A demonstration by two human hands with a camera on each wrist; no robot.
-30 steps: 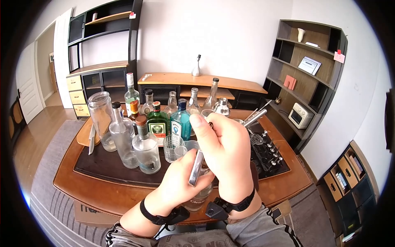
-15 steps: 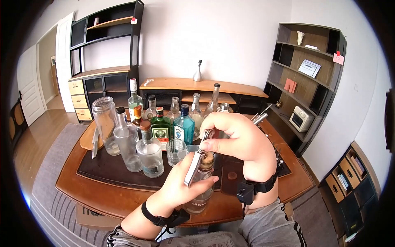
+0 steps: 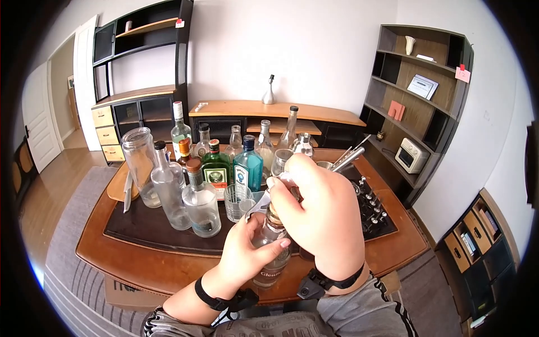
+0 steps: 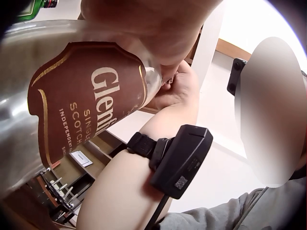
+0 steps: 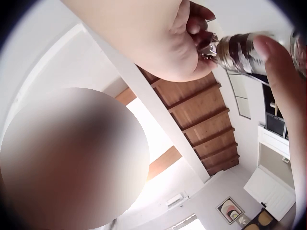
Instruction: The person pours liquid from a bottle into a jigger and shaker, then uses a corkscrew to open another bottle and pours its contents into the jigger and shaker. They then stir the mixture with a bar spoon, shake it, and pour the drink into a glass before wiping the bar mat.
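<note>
A clear glass whisky bottle (image 3: 272, 272) stands at the front of the desk, its brown label (image 4: 91, 91) large in the left wrist view. My left hand (image 3: 247, 250) is curled round the bottle's neck, thumb across the front. Above the mouth, my right hand (image 3: 325, 216) pinches a shiny metal folding tool (image 3: 259, 204) that looks like a waiter's corkscrew. Its flat silver part slants down toward the left fingers. In the right wrist view, the tool's metal (image 5: 209, 48) sits right at the bottle's top (image 5: 230, 53); the fingers hide most of it.
Left of the hands stand several bottles, including a clear one with a brown stopper (image 3: 200, 202), a green one (image 3: 215, 168) and a blue one (image 3: 250, 165). A cut glass tumbler (image 3: 238, 203) is close by. A knife (image 3: 127, 194) lies left; bar tools (image 3: 349, 160) stand right.
The right wrist turned outward, then came back over the bottle's top. The left fingers moved off the long silver handle and now wrap the neck.
</note>
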